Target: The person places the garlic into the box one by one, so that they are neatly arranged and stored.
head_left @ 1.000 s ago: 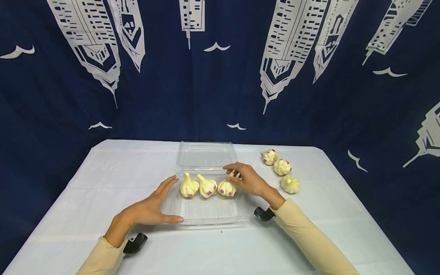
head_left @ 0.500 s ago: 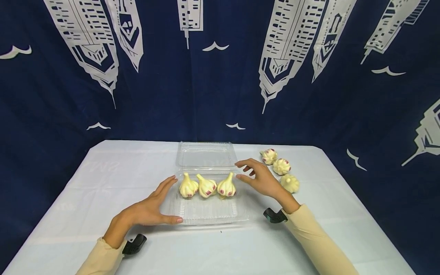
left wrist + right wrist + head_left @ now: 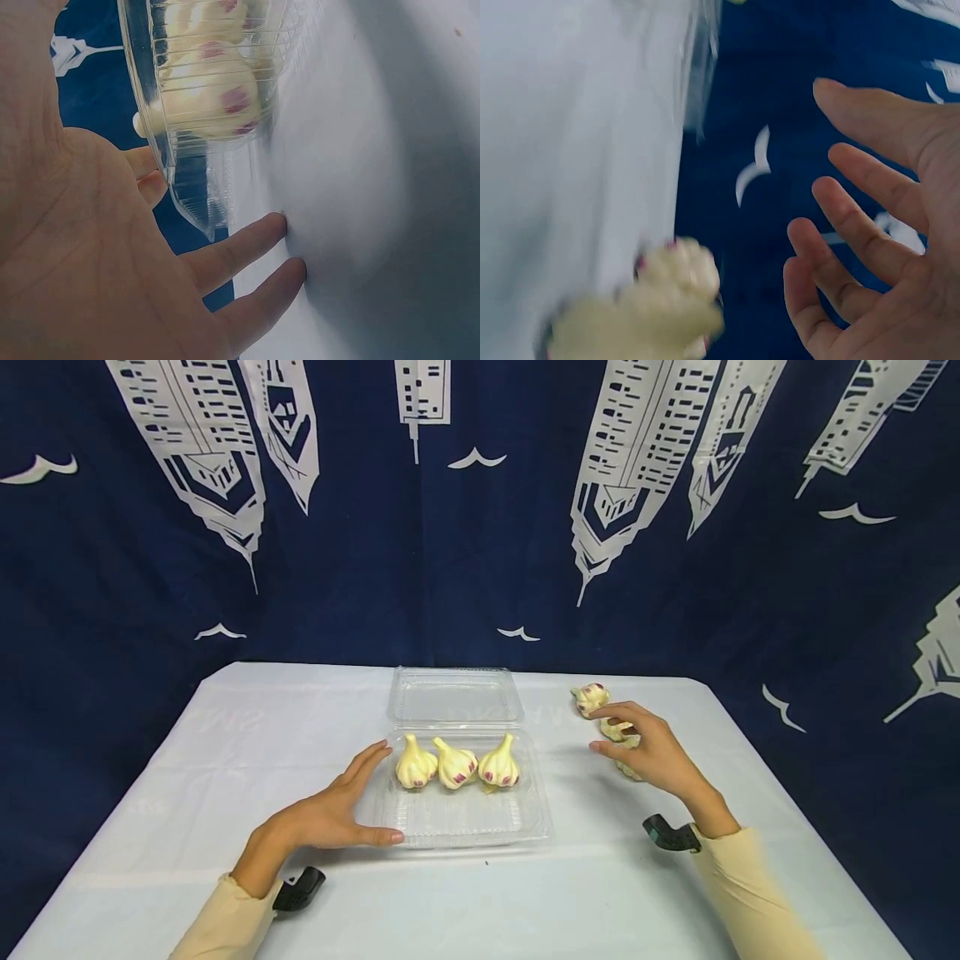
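Observation:
Three garlic bulbs stand in a row in the base of a clear plastic clamshell container (image 3: 465, 827): the left bulb (image 3: 416, 766), the middle bulb (image 3: 456, 767) and the right bulb (image 3: 498, 766). My left hand (image 3: 322, 818) rests along the container's left side, fingers spread and thumb at the near left corner. In the left wrist view, two fingertips (image 3: 270, 229) touch the cloth beside the container wall. My right hand (image 3: 656, 760) holds nothing and hovers by three more garlic bulbs, partly covering the middle one (image 3: 613, 729) and the nearest one (image 3: 630, 768); the farthest bulb (image 3: 591, 698) shows beyond its fingertips.
The container's clear lid (image 3: 455, 696) lies folded back behind the base. A white cloth (image 3: 225, 735) covers the table. Behind its far edge hangs a dark blue curtain (image 3: 360, 585) with white building prints.
My right hand has left the right bulb in the container and moved right to the loose bulbs. That bulb stays upright in the row. My left hand keeps its place.

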### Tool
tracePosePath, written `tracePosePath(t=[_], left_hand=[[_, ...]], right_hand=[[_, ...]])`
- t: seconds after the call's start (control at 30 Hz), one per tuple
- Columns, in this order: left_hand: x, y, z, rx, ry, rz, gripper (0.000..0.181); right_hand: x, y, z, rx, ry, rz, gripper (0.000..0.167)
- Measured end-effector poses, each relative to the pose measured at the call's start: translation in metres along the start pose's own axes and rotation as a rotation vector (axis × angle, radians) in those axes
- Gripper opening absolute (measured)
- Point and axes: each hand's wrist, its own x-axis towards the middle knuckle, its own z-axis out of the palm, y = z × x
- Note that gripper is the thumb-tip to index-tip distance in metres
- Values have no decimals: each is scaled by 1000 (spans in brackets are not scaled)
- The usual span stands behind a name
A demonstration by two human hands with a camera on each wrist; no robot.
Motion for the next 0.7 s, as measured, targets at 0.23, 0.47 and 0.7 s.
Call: tracePosePath(t=[0.23, 0.47, 0.7], left_hand=[[1, -1, 2, 1, 9, 15, 120], [3, -1, 4, -14, 5, 17, 120], [2, -1, 1, -4, 0, 0, 120]], right_hand=[[-19, 27, -24, -17, -25, 73, 48], [-32, 49, -27, 14, -50, 144, 53], [-31, 62, -19, 59, -61, 145, 46]])
